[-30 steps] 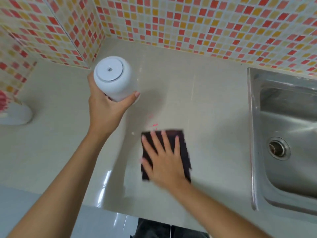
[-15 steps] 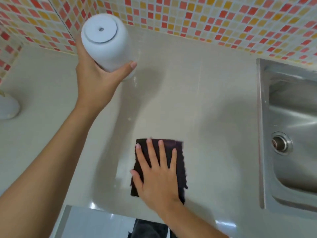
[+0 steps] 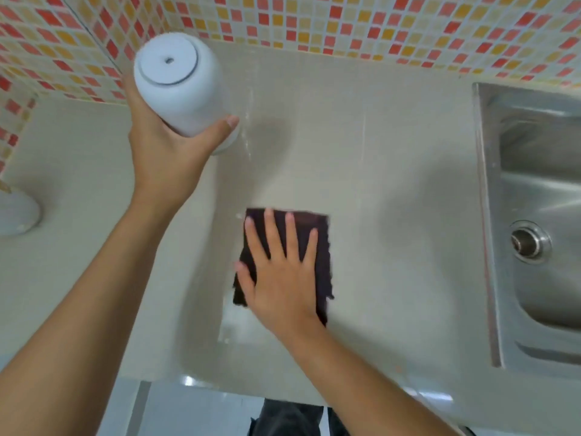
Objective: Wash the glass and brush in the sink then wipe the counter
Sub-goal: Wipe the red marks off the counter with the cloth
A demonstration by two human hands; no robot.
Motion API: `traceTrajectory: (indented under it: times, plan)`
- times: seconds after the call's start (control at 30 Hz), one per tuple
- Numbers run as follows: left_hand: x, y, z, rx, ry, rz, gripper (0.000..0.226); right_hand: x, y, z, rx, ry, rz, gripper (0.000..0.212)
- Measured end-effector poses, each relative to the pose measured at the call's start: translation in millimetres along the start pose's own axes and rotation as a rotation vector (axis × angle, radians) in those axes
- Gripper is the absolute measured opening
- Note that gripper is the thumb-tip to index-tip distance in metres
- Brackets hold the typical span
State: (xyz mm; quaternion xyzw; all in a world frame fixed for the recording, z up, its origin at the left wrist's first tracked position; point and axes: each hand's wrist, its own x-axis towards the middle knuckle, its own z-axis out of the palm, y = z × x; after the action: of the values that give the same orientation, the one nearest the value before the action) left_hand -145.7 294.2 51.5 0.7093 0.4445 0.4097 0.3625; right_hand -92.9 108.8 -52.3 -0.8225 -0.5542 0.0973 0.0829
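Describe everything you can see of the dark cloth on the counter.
The dark cloth is a purple-black rectangle of soft-looking fabric with a ragged right edge. It lies flat on the pale counter, left of the sink and apart from it. The right hand presses on it with straight, spread fingers, hiding its middle and lower part. Its edges look slightly blurred.

Dark cloth point(image 3: 317, 234) flat on glossy beige counter point(image 3: 393, 171) — steel sink point(image 3: 540, 184) at right, round drain showing

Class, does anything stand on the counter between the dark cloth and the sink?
Nothing visible does. The counter from the dark cloth under the right hand to the sink is bare; the left hand grips the white container on the other side.
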Motion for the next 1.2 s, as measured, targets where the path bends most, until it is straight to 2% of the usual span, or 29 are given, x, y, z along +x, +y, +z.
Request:
traceTrajectory:
  times: [0.07, 0.1, 0.2, 0.3, 0.4, 0.47, 0.57, 0.7, 0.77, 0.87, 0.97, 1.07, 1.2]
  plan:
    - [2, 4, 11, -0.022, -0.009, -0.003, 0.098, -44, 13, -6, 0.011, -0.04, -0.052, 0.064]
    - [2, 5, 16, -0.025, -0.018, -0.003, 0.098, -39, 27, -9, 0.01, -0.035, -0.039, 0.064]
    - [3, 4, 27, -0.033, -0.038, 0.016, 0.098, 49, 77, -18, -0.072, 0.071, 0.117, 0.064]
    - [0, -2, 30, -0.046, -0.039, 0.027, 0.098, 165, 134, -39, -0.035, 0.034, 0.255, 0.064]
    - [-1, -8, 24, -0.038, -0.054, 0.052, 0.094, 218, 162, -46, -0.044, 0.014, 0.279, 0.064]
    - [2, -9, 19, -0.035, -0.062, 0.064, 0.093, 204, 156, -40, -0.061, 0.048, 0.274, 0.064]
    - [14, -7, 12, -0.038, -0.036, 0.044, 0.094, 124, 121, -27, -0.073, 0.119, 0.203, 0.064]
    - [30, 1, 8, -0.047, 0.013, 0.028, 0.096, -22, 37, -14, -0.005, -0.066, -0.107, 0.066]
    - [33, 3, 12, -0.052, 0.006, 0.023, 0.097, -41, 24, -10, 0.017, -0.126, -0.196, 0.066]
    - [32, 5, 20, -0.056, -0.003, 0.014, 0.099, 29, 34, -11, -0.026, -0.036, -0.195, 0.064]
    - [27, 6, 24, -0.068, 0.009, 0.011, 0.101, 152, 56, -17, -0.045, 0.043, -0.018, 0.065]
    - [20, 1, 24, -0.04, -0.009, 0.009, 0.097, 247, 71, -25, -0.051, 0.003, 0.123, 0.066]
    - [17, -1, 29, -0.06, -0.035, -0.001, 0.094, 243, 81, -30, -0.042, 0.003, 0.059, 0.065]
